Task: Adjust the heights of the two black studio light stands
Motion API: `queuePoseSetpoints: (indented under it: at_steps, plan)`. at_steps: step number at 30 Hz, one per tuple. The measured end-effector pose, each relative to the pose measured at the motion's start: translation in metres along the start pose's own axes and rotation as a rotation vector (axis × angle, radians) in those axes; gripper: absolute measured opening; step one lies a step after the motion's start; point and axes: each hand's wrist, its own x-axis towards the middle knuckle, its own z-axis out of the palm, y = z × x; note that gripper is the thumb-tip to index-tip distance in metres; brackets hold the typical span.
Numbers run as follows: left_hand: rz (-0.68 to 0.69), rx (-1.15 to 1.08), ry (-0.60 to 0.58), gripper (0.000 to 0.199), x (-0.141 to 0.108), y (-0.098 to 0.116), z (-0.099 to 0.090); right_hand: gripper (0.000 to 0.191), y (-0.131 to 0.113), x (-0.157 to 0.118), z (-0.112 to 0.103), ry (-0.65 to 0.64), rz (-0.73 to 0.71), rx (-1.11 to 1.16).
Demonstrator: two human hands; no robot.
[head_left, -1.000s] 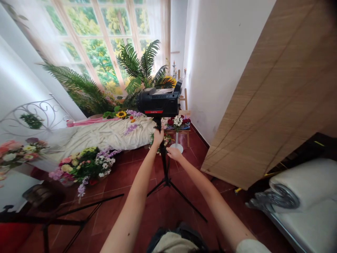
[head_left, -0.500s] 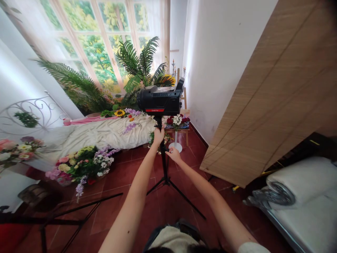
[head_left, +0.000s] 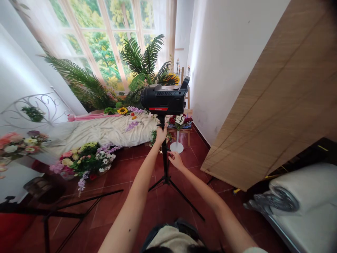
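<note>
A black studio light with a red label sits on top of a black light stand. The stand is upright on spread legs. My left hand is wrapped round its pole just below the light. Lower down, at the right of the pole, is my right hand. Its index finger reaches out to the stand's adjusting knob, and the thumb sits a little apart below. Whether the fingertip touches the knob is hard to make out.
Behind the stand is a bed with a cream cover and scattered flowers. A flower arrangement stands at its near side. Black stand legs cross the floor at left. A bamboo blind and a rolled white mattress are at right.
My right hand's fingers have loosened from their pinch at the knob and sit slightly lower. The left hand keeps its hold. The whole view has shifted a little.
</note>
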Motion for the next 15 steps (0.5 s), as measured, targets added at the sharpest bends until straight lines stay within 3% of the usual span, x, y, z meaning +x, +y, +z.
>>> queuePoseSetpoints:
  at_steps: [4, 9, 13, 15]
  plan:
    - [0.000, -0.014, 0.001, 0.049, -0.001, 0.001, -0.001, 0.041, 0.000, 0.012, 0.000, 0.078, 0.077, 0.046]
    - [-0.044, 0.031, -0.010, 0.050, -0.006, 0.002, -0.001, 0.041, -0.016, 0.042, 0.004, 0.108, -0.041, 0.023]
    - [0.146, 0.249, 0.108, 0.045, -0.024, -0.013, -0.005, 0.039, -0.026, 0.065, 0.014, 0.109, -0.121, -0.047]
    - [0.202, 0.294, 0.098, 0.042, -0.037, -0.027, -0.011, 0.034, -0.031, 0.075, 0.017, 0.110, -0.101, -0.085]
